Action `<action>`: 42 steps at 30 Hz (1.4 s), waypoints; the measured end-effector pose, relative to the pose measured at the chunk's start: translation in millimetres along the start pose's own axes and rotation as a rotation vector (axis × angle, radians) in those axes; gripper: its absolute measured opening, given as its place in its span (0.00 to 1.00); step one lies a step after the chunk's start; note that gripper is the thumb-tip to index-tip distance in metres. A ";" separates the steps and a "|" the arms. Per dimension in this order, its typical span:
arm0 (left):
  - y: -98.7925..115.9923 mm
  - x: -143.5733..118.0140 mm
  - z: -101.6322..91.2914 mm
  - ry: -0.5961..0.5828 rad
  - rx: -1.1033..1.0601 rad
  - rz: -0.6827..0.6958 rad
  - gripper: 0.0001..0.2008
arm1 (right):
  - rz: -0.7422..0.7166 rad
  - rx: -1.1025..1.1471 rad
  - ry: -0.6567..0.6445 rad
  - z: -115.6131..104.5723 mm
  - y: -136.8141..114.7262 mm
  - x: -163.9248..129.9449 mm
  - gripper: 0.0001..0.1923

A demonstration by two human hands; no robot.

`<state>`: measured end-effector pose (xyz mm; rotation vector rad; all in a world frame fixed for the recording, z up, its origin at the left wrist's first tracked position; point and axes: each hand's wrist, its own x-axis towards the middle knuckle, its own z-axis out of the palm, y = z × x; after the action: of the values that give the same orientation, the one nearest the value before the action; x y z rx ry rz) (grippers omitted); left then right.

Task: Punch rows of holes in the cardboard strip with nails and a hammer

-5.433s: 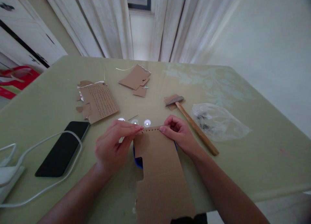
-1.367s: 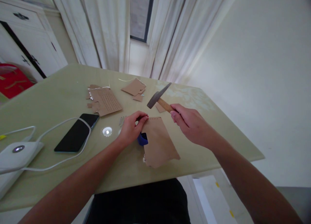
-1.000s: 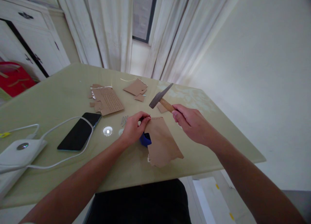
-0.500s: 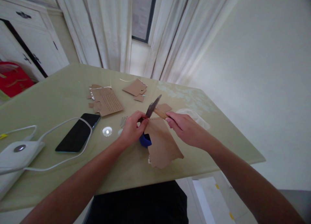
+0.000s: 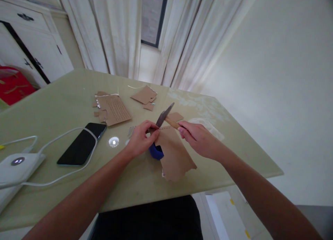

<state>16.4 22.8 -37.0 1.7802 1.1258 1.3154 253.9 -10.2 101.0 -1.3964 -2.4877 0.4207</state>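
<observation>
My right hand (image 5: 195, 137) is closed around the wooden handle of a hammer (image 5: 166, 116). Its dark metal head slants down to the fingertips of my left hand (image 5: 143, 137). That hand is pinched at the far left corner of a torn piece of brown cardboard (image 5: 177, 153); whatever sits between the fingertips is hidden. A row of small holes runs along the cardboard's far edge. Beneath its left side shows a blue ring-like object (image 5: 155, 153), partly covered. Several thin nails (image 5: 130, 130) lie just left of my left hand.
Beyond my hands lie cardboard scraps, one a holed piece (image 5: 114, 110), another a plain piece (image 5: 144, 95). A clear plastic bag (image 5: 209, 127) is at right. On the left, a white cable (image 5: 62, 177) crosses a phone (image 5: 82, 144) beside a white power strip (image 5: 28, 167).
Both hands and the hammer stay nearly in place, the hammer head still by the left fingertips. The cardboard's left edge has shifted slightly right. The whole view has moved a little.
</observation>
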 end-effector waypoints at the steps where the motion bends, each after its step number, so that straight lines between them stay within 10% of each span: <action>1: 0.6 0.0 -0.6 -0.013 -0.003 -0.006 0.13 | 0.003 0.016 0.023 -1.2 1.0 -0.4 0.16; 21: -0.9 -0.6 -2.6 -0.183 -0.052 -0.128 0.19 | -0.059 0.081 -0.030 12.7 17.6 -3.8 0.13; 30: -5.1 0.3 -14.6 -0.285 -0.226 -0.269 0.24 | 0.191 1.387 0.327 62.1 63.7 44.6 0.20; 34: -8.6 7.5 -23.7 -0.106 -0.191 -0.251 0.21 | 0.262 1.667 0.310 92.0 91.8 61.4 0.23; 38: -27.4 15.0 -40.2 0.212 0.194 -0.254 0.18 | 0.341 1.750 0.267 108.4 111.5 57.0 0.19; 42: -46.7 11.6 -49.8 0.126 0.675 -0.147 0.13 | 0.372 1.755 0.252 117.2 116.2 54.4 0.19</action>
<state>-41.9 53.5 -58.5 2.0290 1.8967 1.0333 275.5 79.7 -46.1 -0.8463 -0.7835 1.7044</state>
